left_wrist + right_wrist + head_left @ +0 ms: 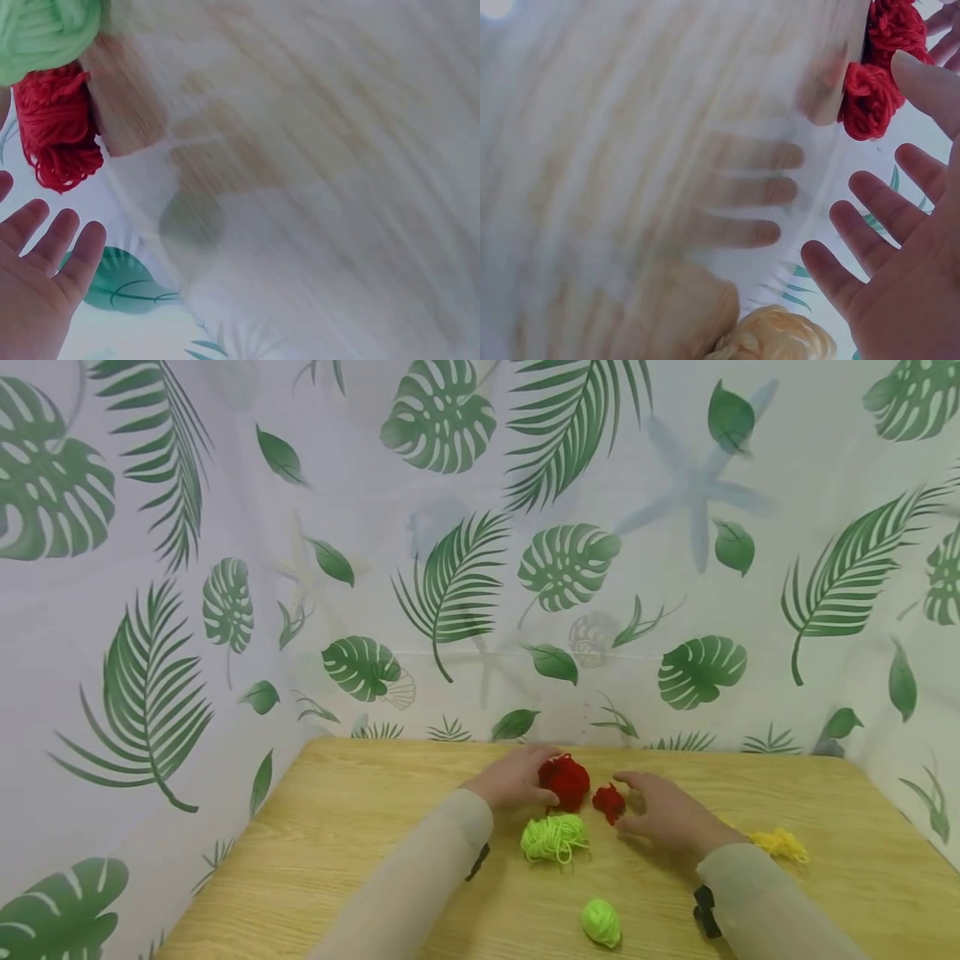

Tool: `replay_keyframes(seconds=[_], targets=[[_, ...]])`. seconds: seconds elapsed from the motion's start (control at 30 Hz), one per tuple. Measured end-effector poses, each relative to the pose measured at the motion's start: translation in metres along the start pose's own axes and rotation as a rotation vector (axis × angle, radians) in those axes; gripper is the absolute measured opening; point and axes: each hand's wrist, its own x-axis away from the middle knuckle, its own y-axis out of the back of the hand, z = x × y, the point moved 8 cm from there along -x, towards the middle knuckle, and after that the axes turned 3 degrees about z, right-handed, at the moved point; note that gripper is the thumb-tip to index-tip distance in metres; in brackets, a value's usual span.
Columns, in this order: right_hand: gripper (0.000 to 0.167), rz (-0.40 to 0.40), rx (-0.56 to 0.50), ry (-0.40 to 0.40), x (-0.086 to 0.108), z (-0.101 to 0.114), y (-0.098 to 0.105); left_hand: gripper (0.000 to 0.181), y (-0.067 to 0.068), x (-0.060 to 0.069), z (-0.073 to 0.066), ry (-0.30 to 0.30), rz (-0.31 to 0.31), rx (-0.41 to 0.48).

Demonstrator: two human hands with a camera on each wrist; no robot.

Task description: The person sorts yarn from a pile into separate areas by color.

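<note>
A large red yarn ball [566, 782] lies toward the back of the wooden table, with my left hand [517, 779] at its left side. In the left wrist view the fingers [82, 255] are spread, apart from the red yarn. Just right of the large ball sits a small red yarn ball [609, 803]. My right hand [663, 810] is beside it on the right, its fingers [889, 210] extended and parted; whether the thumb touches the yarn I cannot tell. Nearer me lie a loose lime-green yarn bundle [553, 839] and a small lime-green yarn ball [601, 922].
Yellow yarn [780, 845] lies to the right, partly hidden behind the right wrist. The wooden table [360, 827] ends at a leaf-printed sheet [480, 610] that hangs along the back and sides.
</note>
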Motion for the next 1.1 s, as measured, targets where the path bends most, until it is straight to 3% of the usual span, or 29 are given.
replay_keyframes(seconds=[0.3,0.63,0.9,1.1], targets=[[0.074,-0.040,0.025,0.070,0.005,0.009,0.006,0.077,0.009,0.026,-0.003,-0.067,-0.005,0.006],[0.071,-0.034,0.000,0.087,0.027,0.028,0.012,0.078,0.002,0.050,-0.018,-0.058,0.058,0.007],[0.067,0.019,-0.030,0.112,0.053,0.045,0.001,0.072,-0.009,0.056,-0.035,-0.098,0.136,0.020],[0.069,0.122,-0.076,0.130,0.070,0.057,-0.019,0.065,-0.017,0.056,-0.038,-0.097,0.153,-0.020]])
